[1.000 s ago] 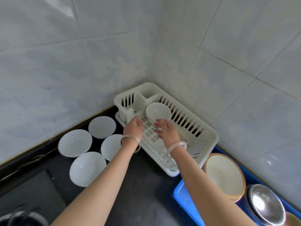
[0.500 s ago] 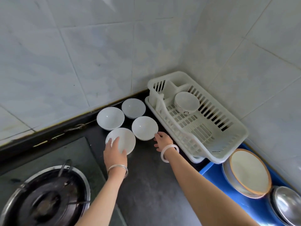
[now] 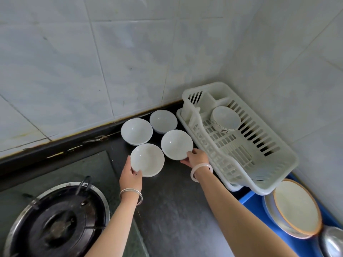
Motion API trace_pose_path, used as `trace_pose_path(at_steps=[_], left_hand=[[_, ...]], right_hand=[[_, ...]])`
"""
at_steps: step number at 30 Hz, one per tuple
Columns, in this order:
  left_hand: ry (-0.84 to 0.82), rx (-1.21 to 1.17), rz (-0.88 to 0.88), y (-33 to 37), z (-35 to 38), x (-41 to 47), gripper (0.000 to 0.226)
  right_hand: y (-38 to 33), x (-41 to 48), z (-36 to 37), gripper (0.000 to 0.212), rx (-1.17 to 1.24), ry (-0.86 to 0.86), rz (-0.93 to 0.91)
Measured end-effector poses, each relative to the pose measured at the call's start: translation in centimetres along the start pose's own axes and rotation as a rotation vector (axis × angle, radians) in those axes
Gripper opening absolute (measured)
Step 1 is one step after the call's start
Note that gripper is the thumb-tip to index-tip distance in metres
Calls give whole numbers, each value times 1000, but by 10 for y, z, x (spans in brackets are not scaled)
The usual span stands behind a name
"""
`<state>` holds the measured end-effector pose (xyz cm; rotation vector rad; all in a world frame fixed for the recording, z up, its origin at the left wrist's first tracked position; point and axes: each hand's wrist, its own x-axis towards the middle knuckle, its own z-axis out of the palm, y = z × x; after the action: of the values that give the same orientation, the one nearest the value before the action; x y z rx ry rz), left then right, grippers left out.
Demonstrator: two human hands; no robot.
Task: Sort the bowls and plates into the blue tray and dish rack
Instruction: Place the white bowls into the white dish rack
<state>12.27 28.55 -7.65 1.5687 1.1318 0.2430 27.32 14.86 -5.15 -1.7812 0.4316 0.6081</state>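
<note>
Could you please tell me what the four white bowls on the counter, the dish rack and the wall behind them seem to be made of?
The white bowls look like glazed ceramic or porcelain: smooth, glossy, with small bright highlights; melamine cannot be ruled out. The dish rack looks like moulded white plastic, matte with slatted walls and a grid floor. The wall appears to be glazed ceramic tile, with grout lines and a soft sheen.
</note>
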Motion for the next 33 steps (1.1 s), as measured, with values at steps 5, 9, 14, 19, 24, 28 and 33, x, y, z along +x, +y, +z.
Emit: trace_pose_path(at_steps=[5,9,14,19,24,28,33], left_hand=[[-5,-91,-25,-3,0,2,63],[-3,-259,-42,-4,-1,3,50],[5,-517,-104,1,-7,5,19],[-15,-635,-191,1,-9,10,20],[-53,-528,-167,-6,-9,17,38],[-56,-537,-219,-6,-9,22,38],[-94,-527,-304,1,-13,27,41]], right_hand=[[-18,-23,-2,26,-10,-68,-113],[-27,-44,15,19,-131,-152,-150],[-26,-57,40,12,-397,-176,-124],[-23,-61,52,11,-602,-129,-145],[-19,-60,55,16,-655,-89,-134],[-16,-55,54,15,-663,-98,-124],[-13,-41,50,27,-457,-203,58]])
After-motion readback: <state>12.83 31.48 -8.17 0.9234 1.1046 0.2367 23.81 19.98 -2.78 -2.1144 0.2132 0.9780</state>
